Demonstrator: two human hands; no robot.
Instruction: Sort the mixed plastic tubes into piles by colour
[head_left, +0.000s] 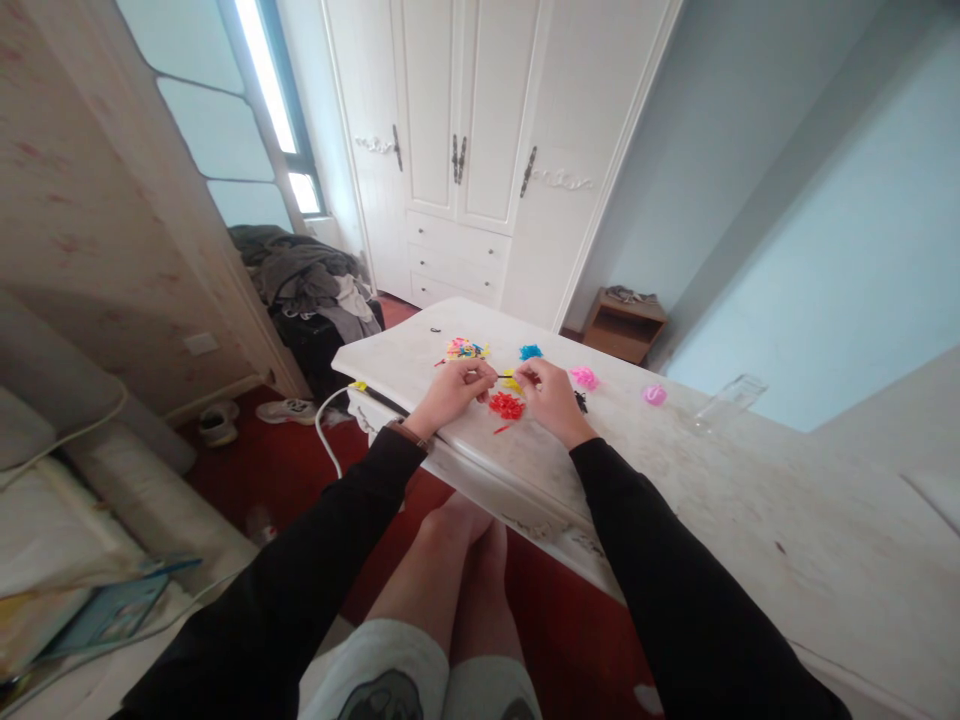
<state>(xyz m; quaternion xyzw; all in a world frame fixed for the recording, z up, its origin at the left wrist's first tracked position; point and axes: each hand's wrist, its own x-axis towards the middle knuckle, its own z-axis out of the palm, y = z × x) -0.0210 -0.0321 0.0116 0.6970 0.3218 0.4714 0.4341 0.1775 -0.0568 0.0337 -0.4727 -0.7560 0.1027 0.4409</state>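
My left hand and my right hand are both pinched over the white table. A thin black rubber band stretches in the short gap between their fingertips. Just below it lies a red pile of small bands. Yellow bands show between the hands, partly hidden by my right fingers. Beyond my left hand is a mixed-colour pile. A blue pile sits past my right hand, with black bands and a pink pile to its right.
The white table runs off to the right. On it are another pink bundle and a clear glass lying on its side. A white cable hangs at the left edge. Behind stand a wardrobe and a small wooden cabinet.
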